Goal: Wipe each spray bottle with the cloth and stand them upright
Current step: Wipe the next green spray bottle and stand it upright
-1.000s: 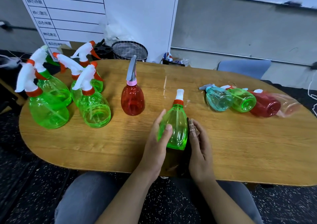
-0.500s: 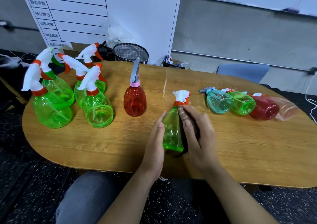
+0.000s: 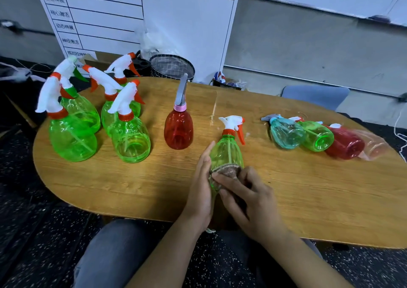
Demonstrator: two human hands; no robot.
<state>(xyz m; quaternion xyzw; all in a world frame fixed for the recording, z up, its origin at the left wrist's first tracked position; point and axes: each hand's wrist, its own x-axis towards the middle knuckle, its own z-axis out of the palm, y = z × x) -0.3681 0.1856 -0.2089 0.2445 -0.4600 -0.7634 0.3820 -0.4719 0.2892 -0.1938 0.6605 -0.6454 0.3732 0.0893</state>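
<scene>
The small green spray bottle [image 3: 228, 150] is near the front middle of the table [image 3: 319, 188], tilted with its white and orange nozzle pointing away from the person. A brownish cloth [image 3: 229, 170] sits over its lower part. The right hand [image 3: 248, 197] has its fingers [image 3: 222, 180] curled down on the cloth, pressing it onto the bottle. The left hand [image 3: 201, 190] braces the bottle's left side, its fingers straight and together, flat against the plastic.

Further out, left side of the table: four bigger green bottles [image 3: 130, 142] standing upright, plus a red bottle [image 3: 178, 130] upright beside them. Off to the right, a teal bottle [image 3: 285, 134], another green one [image 3: 318, 136] and a red one [image 3: 344, 143] lie on their sides in a row.
</scene>
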